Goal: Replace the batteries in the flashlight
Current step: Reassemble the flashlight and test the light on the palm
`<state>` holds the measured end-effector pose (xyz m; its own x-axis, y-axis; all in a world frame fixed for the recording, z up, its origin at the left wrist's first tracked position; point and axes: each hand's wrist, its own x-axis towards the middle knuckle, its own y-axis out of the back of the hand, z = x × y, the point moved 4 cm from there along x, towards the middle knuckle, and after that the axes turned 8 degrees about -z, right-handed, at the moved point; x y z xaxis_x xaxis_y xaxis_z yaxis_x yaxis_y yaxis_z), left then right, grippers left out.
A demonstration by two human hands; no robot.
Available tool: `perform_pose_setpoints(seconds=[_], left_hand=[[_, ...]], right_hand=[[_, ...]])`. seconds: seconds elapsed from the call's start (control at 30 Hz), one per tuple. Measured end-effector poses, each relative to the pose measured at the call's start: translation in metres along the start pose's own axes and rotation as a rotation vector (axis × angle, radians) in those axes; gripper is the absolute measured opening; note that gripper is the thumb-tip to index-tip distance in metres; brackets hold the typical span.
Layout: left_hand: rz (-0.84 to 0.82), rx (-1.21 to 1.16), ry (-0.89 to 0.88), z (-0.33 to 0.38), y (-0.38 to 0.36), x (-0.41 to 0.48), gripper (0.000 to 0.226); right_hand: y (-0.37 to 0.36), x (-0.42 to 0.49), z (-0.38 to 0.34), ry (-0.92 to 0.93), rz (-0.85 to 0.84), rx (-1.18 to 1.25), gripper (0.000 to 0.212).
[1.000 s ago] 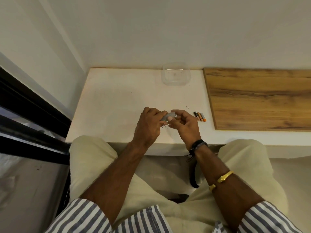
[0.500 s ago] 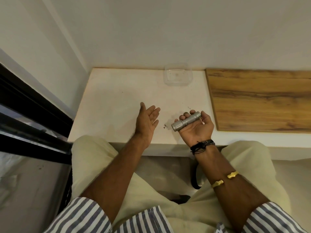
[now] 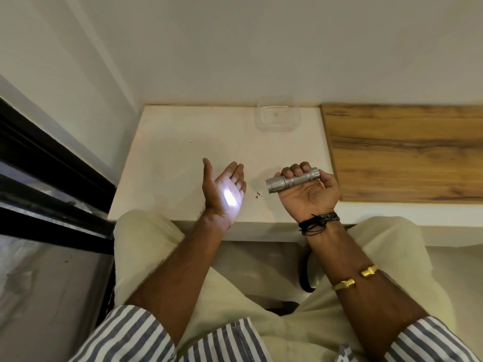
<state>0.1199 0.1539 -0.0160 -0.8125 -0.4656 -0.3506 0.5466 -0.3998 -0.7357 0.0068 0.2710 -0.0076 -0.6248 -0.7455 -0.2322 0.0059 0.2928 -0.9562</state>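
**Flashlight lit, beam on left palm**

I see the right hand (image 3: 311, 190) palm up over the bench (image 3: 167, 142), fingers curled round the silver flashlight (image 3: 292, 180). The flashlight lies across that palm, head pointing left toward the left hand (image 3: 225, 190). Left hand is spread flat, palm up, nothing in it, a bright light spot (image 3: 230, 199) on the palm. The hands are apart, both near the bench's front edge. An orange battery tip (image 3: 321, 184) pokes out just behind the right hand; I cannot tell how many lie there. Small dark specks (image 3: 258, 195) sit on the bench between the hands. A clear tub (image 3: 277, 113) stands at the back by the wall. A wood panel (image 3: 407, 152) covers the bench to the right. Black threads (image 3: 318, 221) wrap the right wrist, a gold bangle (image 3: 355, 278) the forearm.
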Motion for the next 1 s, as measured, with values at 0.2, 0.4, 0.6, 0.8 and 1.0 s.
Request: perform_pose_setpoints(seconds=[0.2,0.4,0.6,0.8,1.0], left_hand=[[0.007,0.037,-0.012,0.0005,0.0002,-0.0003,0.096],[0.007,0.078,-0.024,-0.0004,0.001,0.0,0.097],[-0.002,0.081,-0.017,-0.0008,0.0001,-0.0007,0.097],[-0.034,0.042,0.01,0.0001,-0.0016,-0.0013,0.099],[-0.026,0.031,-0.002,0.0011,-0.0009,-0.0003,0.099]], right_hand=[[-0.0004,-0.0013,-0.002,0.017,0.023,0.007,0.017],[-0.0012,-0.0022,-0.0018,0.025,0.037,0.018,0.015],[-0.0019,-0.0025,-0.0028,0.027,0.048,-0.003,0.014],[0.0008,-0.0019,-0.0025,0.01,0.009,0.006,0.022],[-0.0024,0.0013,-0.0023,-0.037,0.01,-0.127,0.015]])
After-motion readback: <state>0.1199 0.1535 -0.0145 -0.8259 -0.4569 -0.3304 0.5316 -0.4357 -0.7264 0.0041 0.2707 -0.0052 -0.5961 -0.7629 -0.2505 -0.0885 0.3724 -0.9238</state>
